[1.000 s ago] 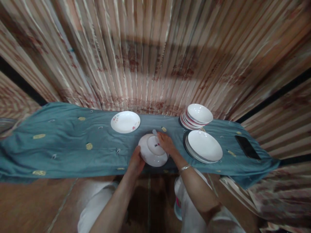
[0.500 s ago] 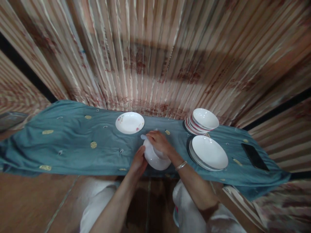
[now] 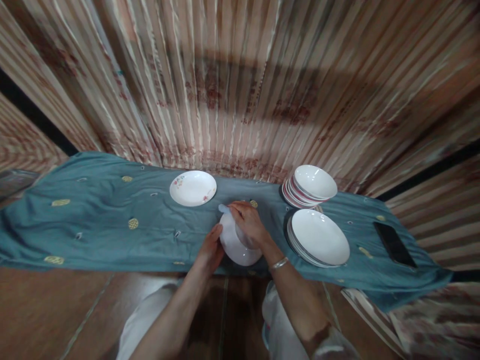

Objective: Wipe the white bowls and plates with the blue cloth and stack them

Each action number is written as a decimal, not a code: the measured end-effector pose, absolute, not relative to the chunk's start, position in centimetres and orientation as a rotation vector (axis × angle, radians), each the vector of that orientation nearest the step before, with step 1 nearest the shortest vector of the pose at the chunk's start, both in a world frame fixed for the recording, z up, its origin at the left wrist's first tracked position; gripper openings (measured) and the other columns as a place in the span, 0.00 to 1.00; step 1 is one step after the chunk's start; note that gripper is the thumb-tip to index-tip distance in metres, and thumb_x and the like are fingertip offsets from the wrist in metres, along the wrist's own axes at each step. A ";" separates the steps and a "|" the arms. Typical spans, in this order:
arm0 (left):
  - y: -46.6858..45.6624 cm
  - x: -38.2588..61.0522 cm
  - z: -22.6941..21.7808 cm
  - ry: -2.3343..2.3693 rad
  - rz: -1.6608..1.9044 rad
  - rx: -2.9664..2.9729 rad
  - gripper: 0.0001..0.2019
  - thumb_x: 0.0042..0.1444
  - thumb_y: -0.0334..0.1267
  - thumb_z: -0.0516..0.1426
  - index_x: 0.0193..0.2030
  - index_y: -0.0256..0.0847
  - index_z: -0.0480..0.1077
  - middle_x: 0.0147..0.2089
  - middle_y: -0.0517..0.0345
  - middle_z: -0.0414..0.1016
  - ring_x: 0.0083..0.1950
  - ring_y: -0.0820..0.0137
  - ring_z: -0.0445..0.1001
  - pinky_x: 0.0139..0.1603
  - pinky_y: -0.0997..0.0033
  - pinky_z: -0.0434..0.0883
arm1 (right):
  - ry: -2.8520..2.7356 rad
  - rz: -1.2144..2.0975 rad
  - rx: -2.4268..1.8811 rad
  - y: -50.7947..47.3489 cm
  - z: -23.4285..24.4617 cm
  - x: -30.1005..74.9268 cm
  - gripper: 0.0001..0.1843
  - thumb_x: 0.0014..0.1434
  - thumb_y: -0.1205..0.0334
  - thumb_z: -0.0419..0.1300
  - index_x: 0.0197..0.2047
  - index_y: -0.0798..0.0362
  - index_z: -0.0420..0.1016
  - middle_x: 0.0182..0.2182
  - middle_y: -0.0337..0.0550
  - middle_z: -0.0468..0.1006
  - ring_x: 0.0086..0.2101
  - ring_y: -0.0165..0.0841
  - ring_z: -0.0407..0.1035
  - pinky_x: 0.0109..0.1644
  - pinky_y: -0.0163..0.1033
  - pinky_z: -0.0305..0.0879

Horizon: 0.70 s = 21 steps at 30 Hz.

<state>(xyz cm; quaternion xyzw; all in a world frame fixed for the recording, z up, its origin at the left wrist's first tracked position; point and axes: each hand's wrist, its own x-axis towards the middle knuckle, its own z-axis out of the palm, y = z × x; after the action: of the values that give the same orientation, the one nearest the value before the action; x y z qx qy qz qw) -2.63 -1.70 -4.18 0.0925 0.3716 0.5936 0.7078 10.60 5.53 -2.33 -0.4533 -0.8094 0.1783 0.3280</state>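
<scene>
Gripping dish point(image 3: 230, 240) in curled left hand point(image 3: 211, 248); apparently wiping with cloth point(image 3: 224, 208) held under half-closed right hand point(image 3: 250, 222); likely needing turning next.

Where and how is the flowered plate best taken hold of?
Probably by the left rim of the flowered plate, from the left, pinched above and below. It lies face up and looks shallow, so its edge offers the hold; the left hand, right hand and held dish are toward its near right.
</scene>
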 end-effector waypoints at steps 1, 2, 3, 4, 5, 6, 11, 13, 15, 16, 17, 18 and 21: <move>-1.7 -2.6 -4.2 0.830 1.314 0.207 0.10 0.45 0.34 0.69 0.35 0.34 0.77 0.32 0.56 0.80 0.32 0.71 0.75 0.38 0.72 0.73 | -2.094 0.513 -1.234 6.0 -2.6 11.1 0.16 0.69 0.64 0.51 0.42 0.52 0.81 0.42 0.45 0.83 0.44 0.35 0.75 0.54 0.40 0.67; -1.7 -2.5 -4.2 0.831 1.314 0.209 0.11 0.44 0.34 0.70 0.35 0.34 0.77 0.33 0.55 0.80 0.32 0.70 0.75 0.38 0.72 0.73 | -2.068 0.558 -1.281 6.4 -2.8 11.5 0.17 0.69 0.63 0.50 0.42 0.52 0.82 0.42 0.44 0.83 0.43 0.34 0.75 0.52 0.39 0.67; -1.6 -2.4 -4.2 0.831 1.319 0.207 0.12 0.44 0.34 0.70 0.35 0.34 0.77 0.33 0.55 0.80 0.33 0.70 0.75 0.38 0.72 0.73 | -2.039 0.598 -1.328 6.6 -3.1 11.9 0.17 0.69 0.63 0.50 0.43 0.51 0.82 0.42 0.44 0.83 0.44 0.34 0.76 0.51 0.38 0.67; -1.6 -2.4 -4.1 0.831 1.326 0.201 0.12 0.43 0.34 0.70 0.35 0.34 0.78 0.33 0.54 0.81 0.33 0.70 0.76 0.38 0.72 0.73 | -2.009 0.626 -1.374 6.8 -3.3 12.3 0.17 0.69 0.62 0.50 0.43 0.51 0.82 0.43 0.43 0.83 0.44 0.34 0.76 0.51 0.38 0.67; -1.6 -2.4 -4.1 0.831 1.332 0.194 0.11 0.43 0.33 0.70 0.35 0.34 0.78 0.33 0.54 0.81 0.33 0.70 0.76 0.38 0.72 0.73 | -1.982 0.644 -1.418 6.9 -3.4 12.6 0.16 0.69 0.62 0.51 0.44 0.50 0.82 0.44 0.43 0.83 0.45 0.34 0.76 0.51 0.38 0.67; -1.5 -2.4 -4.0 0.832 1.334 0.184 0.10 0.44 0.33 0.69 0.34 0.34 0.78 0.33 0.54 0.81 0.32 0.70 0.76 0.37 0.73 0.73 | -1.962 0.653 -1.460 6.9 -3.6 13.0 0.16 0.69 0.61 0.51 0.46 0.49 0.81 0.44 0.43 0.83 0.45 0.35 0.76 0.51 0.38 0.68; -1.0 -2.4 -3.6 0.864 1.323 0.140 0.04 0.50 0.29 0.64 0.34 0.32 0.78 0.32 0.53 0.81 0.30 0.70 0.75 0.35 0.72 0.74 | -1.931 0.669 -1.648 6.6 -4.0 14.6 0.18 0.69 0.58 0.49 0.47 0.48 0.81 0.41 0.43 0.84 0.44 0.38 0.77 0.50 0.40 0.70; -0.7 -2.4 -3.6 0.882 1.336 0.116 0.03 0.52 0.28 0.62 0.34 0.32 0.77 0.30 0.54 0.80 0.29 0.70 0.75 0.34 0.73 0.74 | -1.927 0.676 -1.680 6.4 -4.4 15.3 0.19 0.70 0.58 0.48 0.49 0.47 0.81 0.41 0.43 0.83 0.45 0.38 0.77 0.52 0.41 0.70; -0.4 -2.6 -3.8 0.901 1.357 0.093 0.03 0.52 0.27 0.61 0.35 0.32 0.77 0.29 0.55 0.80 0.28 0.71 0.74 0.33 0.74 0.74 | -1.917 0.688 -1.686 6.1 -4.8 15.9 0.20 0.70 0.59 0.47 0.52 0.47 0.79 0.44 0.44 0.83 0.47 0.38 0.77 0.55 0.43 0.70; -0.3 -2.7 -4.0 0.913 1.365 0.084 0.03 0.53 0.27 0.61 0.34 0.33 0.76 0.28 0.55 0.79 0.28 0.71 0.74 0.33 0.74 0.74 | -1.912 0.699 -1.681 5.9 -5.0 16.1 0.20 0.70 0.59 0.47 0.53 0.47 0.78 0.46 0.44 0.83 0.49 0.38 0.76 0.56 0.44 0.69; -0.1 -2.8 -4.1 0.926 1.372 0.075 0.03 0.53 0.26 0.61 0.34 0.33 0.76 0.27 0.56 0.79 0.27 0.71 0.74 0.33 0.75 0.74 | -1.908 0.710 -1.673 5.7 -5.2 16.4 0.20 0.69 0.59 0.47 0.55 0.48 0.77 0.48 0.45 0.82 0.50 0.39 0.76 0.58 0.45 0.69; 0.0 -3.0 -4.2 0.934 1.371 0.075 0.03 0.53 0.26 0.61 0.34 0.33 0.76 0.27 0.56 0.78 0.27 0.71 0.74 0.34 0.74 0.74 | -1.907 0.721 -1.666 5.4 -5.4 16.6 0.21 0.69 0.58 0.47 0.56 0.49 0.76 0.50 0.46 0.82 0.52 0.39 0.75 0.59 0.46 0.68; 0.2 -3.6 -4.2 0.928 1.363 0.092 0.05 0.54 0.27 0.60 0.38 0.33 0.76 0.27 0.56 0.79 0.28 0.71 0.75 0.36 0.73 0.75 | -1.917 0.754 -1.646 4.2 -5.9 17.1 0.23 0.69 0.57 0.46 0.60 0.50 0.73 0.54 0.47 0.79 0.55 0.40 0.73 0.62 0.48 0.66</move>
<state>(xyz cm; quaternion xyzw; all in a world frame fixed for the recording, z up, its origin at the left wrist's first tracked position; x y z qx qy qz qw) -3.63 0.17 -4.23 0.0408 0.4129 0.6067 0.6781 17.11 4.20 -5.86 -0.6045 -0.7039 0.2770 0.2496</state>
